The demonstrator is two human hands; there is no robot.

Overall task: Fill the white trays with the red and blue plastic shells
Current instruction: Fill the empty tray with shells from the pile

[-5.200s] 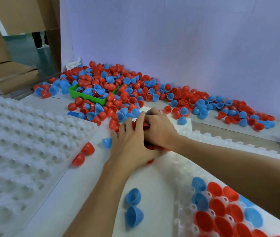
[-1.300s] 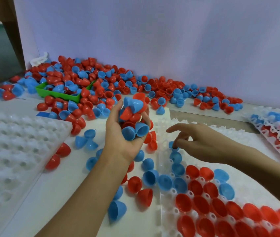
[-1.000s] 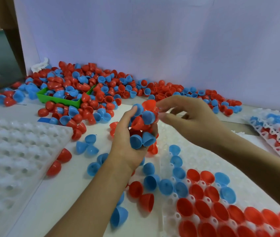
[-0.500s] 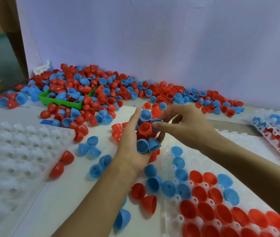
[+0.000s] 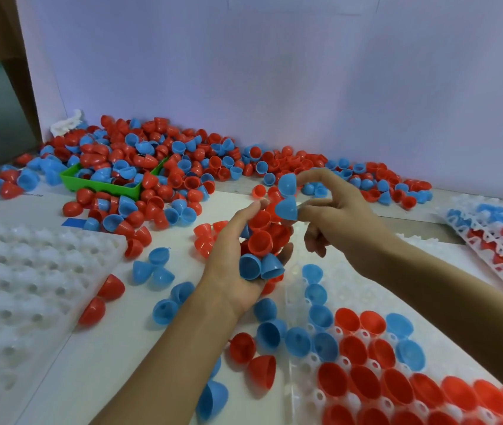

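Left hand: the left hand (image 5: pixel 238 271) sits at frame centre, palm up and cupped, fingers curled round a handful of shells (image 5: pixel 262 243) (mostly red, two blue ones at the bottom of the heap).
Right hand: the right hand (image 5: pixel 339 222), just right of centre, pinches one blue shell (image 5: pixel 287 208) between thumb and fingertips, right at the top of the handful; a second blue shell (image 5: pixel 287 183) sits against its raised forefinger.
Part-filled tray: a white tray (image 5: pixel 458 342) at lower right, its near rows holding red and blue shells.
Bare tray: another white tray (image 5: pixel 13 289) at the left edge.
Far-right tray: a third tray (image 5: pixel 495 228), holding shells.
Loose supply: a big pile of shells (image 5: pixel 188 167) across the upper middle, spilling round a green bin (image 5: pixel 102 187) at upper left.
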